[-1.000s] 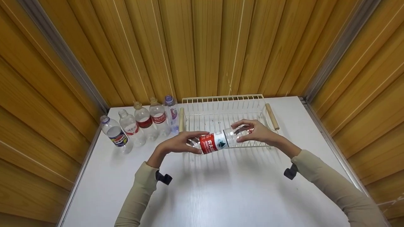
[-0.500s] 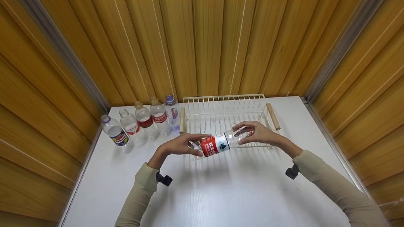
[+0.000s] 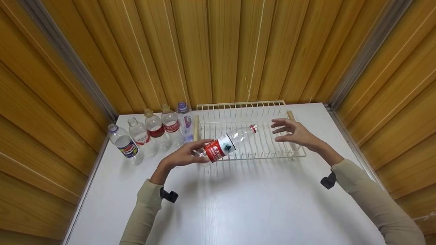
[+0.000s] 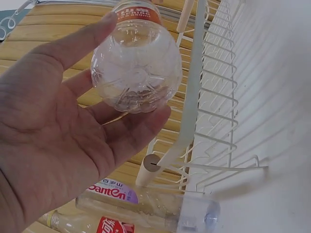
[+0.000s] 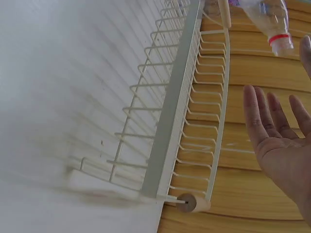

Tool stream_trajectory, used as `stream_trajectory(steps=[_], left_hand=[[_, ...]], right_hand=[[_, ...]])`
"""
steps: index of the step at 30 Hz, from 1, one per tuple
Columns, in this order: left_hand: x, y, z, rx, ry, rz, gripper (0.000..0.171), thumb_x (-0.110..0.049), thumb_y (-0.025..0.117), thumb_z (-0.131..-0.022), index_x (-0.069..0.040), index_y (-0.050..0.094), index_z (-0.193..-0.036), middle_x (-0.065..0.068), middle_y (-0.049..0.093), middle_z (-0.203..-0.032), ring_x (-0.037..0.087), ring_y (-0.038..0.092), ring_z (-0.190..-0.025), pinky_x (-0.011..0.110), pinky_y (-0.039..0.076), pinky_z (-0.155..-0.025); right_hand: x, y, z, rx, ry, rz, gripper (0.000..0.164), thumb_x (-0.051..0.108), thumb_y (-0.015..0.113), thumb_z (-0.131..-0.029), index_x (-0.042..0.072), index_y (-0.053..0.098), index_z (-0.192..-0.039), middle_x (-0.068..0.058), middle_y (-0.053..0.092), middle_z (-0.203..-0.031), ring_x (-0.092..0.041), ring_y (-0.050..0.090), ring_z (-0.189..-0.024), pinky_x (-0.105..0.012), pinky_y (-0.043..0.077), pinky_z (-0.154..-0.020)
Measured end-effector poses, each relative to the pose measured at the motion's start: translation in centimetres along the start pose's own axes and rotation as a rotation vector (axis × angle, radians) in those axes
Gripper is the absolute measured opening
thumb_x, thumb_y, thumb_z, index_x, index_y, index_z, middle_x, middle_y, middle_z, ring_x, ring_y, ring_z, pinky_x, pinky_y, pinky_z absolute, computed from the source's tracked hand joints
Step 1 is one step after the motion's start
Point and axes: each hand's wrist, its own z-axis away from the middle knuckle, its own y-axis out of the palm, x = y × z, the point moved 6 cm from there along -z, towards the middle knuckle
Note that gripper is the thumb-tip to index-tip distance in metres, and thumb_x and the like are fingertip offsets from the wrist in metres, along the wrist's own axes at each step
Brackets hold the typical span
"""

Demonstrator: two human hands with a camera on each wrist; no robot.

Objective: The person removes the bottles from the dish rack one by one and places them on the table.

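Note:
My left hand (image 3: pixel 184 154) grips a clear plastic bottle (image 3: pixel 226 146) round its base end, thumb on one side and fingers on the other. The bottle is tilted, its red-ringed neck pointing up and to the right, and a red and white label wraps its middle. It is held above the front of a white wire rack (image 3: pixel 269 156). To the right, my right hand (image 3: pixel 294 132) is apart from the bottle, fingers spread and holding nothing, over the rack's right end. In the left wrist view the bottle's ridged base (image 4: pixel 138 80) faces the camera.
Several empty bottles stand in a slanted row left of the rack, from a blue-labelled bottle (image 3: pixel 127 146) to a purple-tinted bottle (image 3: pixel 185 120). The rack has wooden handles, one at the left (image 3: pixel 196 127). Wood-patterned walls (image 3: pixel 221 51) enclose the white table (image 3: pixel 238 211).
My right hand has let go of the bottle's neck end and moved right and up. The left hand has shifted slightly left with the bottle, whose neck now tilts higher.

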Motion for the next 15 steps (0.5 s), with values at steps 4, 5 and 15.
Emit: stream_trajectory(steps=[4, 5, 15], left_hand=[[0.9, -0.9, 0.7, -0.057, -0.036, 0.048, 0.071, -0.029, 0.072, -0.096, -0.024, 0.039, -0.158, 0.012, 0.056, -0.148, 0.033, 0.054, -0.134, 0.053, 0.048, -0.108], [1.1, -1.1, 0.9, -0.073, -0.046, 0.068, 0.071, -0.03, 0.071, -0.096, -0.026, 0.038, -0.159, 0.012, 0.056, -0.148, 0.034, 0.053, -0.135, 0.053, 0.048, -0.109], [3.7, -3.4, 3.1, -0.27, -0.171, 0.31, 0.075, -0.031, 0.069, -0.097, -0.033, 0.03, -0.161, 0.016, 0.044, -0.158, 0.038, 0.048, -0.139, 0.057, 0.043, -0.114]], right_hand=[[-1.6, -2.2, 0.7, -0.056, 0.064, 0.063, 0.063, 0.019, 0.077, -0.092, 0.008, 0.05, -0.148, -0.019, 0.057, -0.143, -0.015, 0.062, -0.122, -0.016, 0.053, -0.094], [-2.0, -2.7, 0.9, -0.067, 0.08, 0.074, 0.061, 0.021, 0.075, -0.093, 0.008, 0.051, -0.148, -0.02, 0.057, -0.143, -0.011, 0.062, -0.12, -0.016, 0.054, -0.093], [-4.9, -5.9, 2.1, -0.168, 0.194, 0.143, 0.061, 0.035, 0.069, -0.098, 0.006, 0.051, -0.148, -0.02, 0.055, -0.146, 0.003, 0.057, -0.11, -0.009, 0.049, -0.088]])
